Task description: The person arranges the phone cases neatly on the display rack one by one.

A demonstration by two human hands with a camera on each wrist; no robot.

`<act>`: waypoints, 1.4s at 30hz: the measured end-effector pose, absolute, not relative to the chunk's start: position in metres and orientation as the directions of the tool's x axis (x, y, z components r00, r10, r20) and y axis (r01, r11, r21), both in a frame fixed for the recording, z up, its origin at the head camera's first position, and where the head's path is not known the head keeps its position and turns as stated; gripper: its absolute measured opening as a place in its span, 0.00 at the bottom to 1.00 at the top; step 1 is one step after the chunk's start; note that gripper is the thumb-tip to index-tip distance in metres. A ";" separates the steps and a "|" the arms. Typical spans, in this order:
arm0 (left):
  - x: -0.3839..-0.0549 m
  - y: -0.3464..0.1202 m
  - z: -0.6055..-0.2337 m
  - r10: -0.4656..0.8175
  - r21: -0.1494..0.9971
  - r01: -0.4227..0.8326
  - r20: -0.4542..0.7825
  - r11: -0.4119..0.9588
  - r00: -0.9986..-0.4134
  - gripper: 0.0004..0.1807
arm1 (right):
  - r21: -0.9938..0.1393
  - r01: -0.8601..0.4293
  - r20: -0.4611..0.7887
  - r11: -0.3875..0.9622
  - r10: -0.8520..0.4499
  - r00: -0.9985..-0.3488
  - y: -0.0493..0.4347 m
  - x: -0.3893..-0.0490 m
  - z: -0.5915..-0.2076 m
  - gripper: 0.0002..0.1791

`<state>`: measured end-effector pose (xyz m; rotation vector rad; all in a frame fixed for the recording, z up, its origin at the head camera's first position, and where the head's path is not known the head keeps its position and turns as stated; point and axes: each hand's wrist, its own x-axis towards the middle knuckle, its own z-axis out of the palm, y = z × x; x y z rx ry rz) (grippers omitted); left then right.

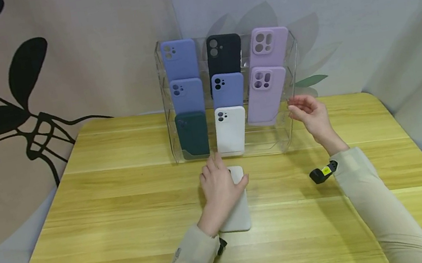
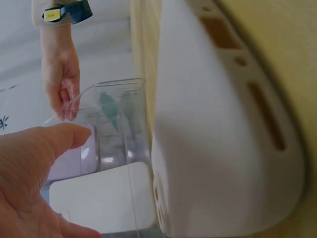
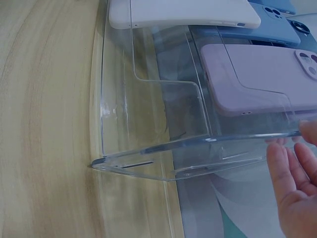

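Observation:
A clear acrylic phone-case rack (image 1: 264,137) stands at the back of the table, with cases leaning in three tiers. My right hand (image 1: 311,117) pinches the rack's right side panel between thumb and fingers; the right wrist view shows the thumb (image 3: 308,131) at the panel's edge. My left hand (image 1: 218,181) is over a loose white phone case (image 1: 236,218) lying on the table, its fingers extended toward the rack's front. Close to them, a white phone case (image 1: 231,130) sits in the bottom tier. In the left wrist view, nothing lies between the left thumb (image 2: 74,136) and fingers.
Also in the rack are a dark green case (image 1: 193,135), a black case (image 1: 225,57), several blue cases (image 1: 186,94) and two lilac cases (image 1: 266,99). A patterned cloth (image 1: 113,50) hangs behind the wooden table (image 1: 125,220).

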<state>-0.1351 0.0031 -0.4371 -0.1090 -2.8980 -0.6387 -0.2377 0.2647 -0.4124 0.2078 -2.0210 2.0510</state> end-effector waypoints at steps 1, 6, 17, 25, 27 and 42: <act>-0.135 0.003 -0.438 0.033 0.409 0.101 0.170 0.907 -0.985 0.52 | -0.961 -0.278 0.277 0.000 0.080 -0.958 0.265 -0.238 -0.412 0.09; -0.133 0.004 -0.442 0.041 0.387 0.076 0.096 0.919 -0.995 0.51 | -0.962 -0.272 0.272 0.002 0.082 -0.959 0.265 -0.238 -0.412 0.09; -0.137 0.008 -0.448 0.059 0.366 0.034 -0.058 0.930 -0.997 0.56 | -0.962 -0.272 0.271 0.002 0.089 -0.958 0.264 -0.237 -0.411 0.09; -0.139 0.011 -0.452 0.066 0.330 0.037 -0.076 0.943 -0.995 0.54 | -0.964 -0.265 0.267 0.032 0.080 -0.960 0.265 -0.238 -0.412 0.14; -0.138 0.011 -0.452 0.065 0.317 0.037 -0.077 0.948 -0.995 0.52 | -0.964 -0.265 0.266 0.034 0.079 -0.961 0.265 -0.238 -0.412 0.15; -0.141 0.013 -0.452 0.065 0.292 0.028 -0.119 0.956 -0.991 0.49 | -0.963 -0.270 0.271 0.014 0.084 -0.959 0.265 -0.239 -0.413 0.11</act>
